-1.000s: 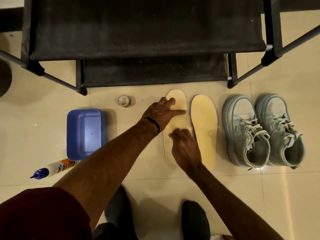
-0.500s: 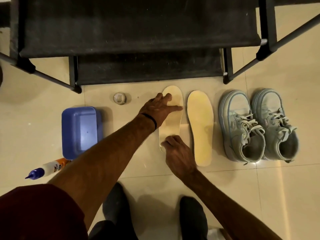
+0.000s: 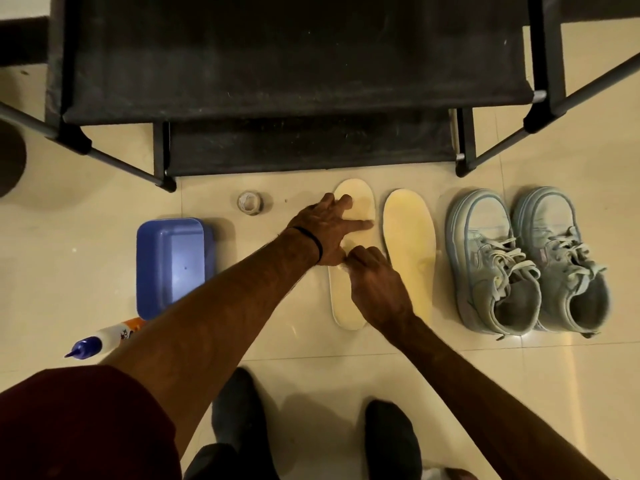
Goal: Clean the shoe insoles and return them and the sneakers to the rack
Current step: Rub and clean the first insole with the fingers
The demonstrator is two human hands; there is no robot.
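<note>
head view, floor items placed relative to the black shoe rack [image 3: 294, 64]:
- left insole [image 3: 346, 306], just in front of rack; left hand [image 3: 325, 230] pressing its toe half, fingers straight and spread; right hand [image 3: 377, 285] on its middle, fingers curled, whether clamped on anything cannot be told.
- second insole [image 3: 410, 247], just right, untouched.
- sneakers [image 3: 526, 265], pair, further right, by rack's right leg.
- tape roll [image 3: 250, 202], blue tub [image 3: 173, 265], glue bottle [image 3: 104, 337]: leftward, bare tile between.
</note>
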